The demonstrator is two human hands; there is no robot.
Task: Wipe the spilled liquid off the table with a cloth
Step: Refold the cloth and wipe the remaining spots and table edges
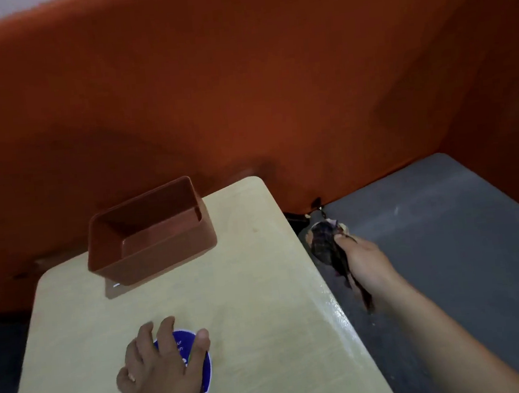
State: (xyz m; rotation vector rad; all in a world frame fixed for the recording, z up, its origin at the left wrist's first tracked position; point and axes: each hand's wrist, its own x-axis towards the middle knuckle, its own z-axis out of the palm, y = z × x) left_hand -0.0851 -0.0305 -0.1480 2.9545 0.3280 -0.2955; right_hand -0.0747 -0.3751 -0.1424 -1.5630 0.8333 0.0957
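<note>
A pale wooden table [254, 291] fills the lower middle of the head view. Its right edge carries a wet, shiny streak [337, 312]. My right hand [366, 265] is just off that right edge, above the grey floor, closed around a dark checked cloth [324, 240] that is bunched up, with a tail hanging below the fist. My left hand [160, 364] rests on the near part of the table, fingers wrapped over a round blue-and-white container [201, 363] seen from above.
A brown rectangular plastic bin [151, 235] stands open on the far left part of the table. An orange wall [241, 87] runs behind the table and around the right corner. Grey floor [446, 241] lies to the right of the table.
</note>
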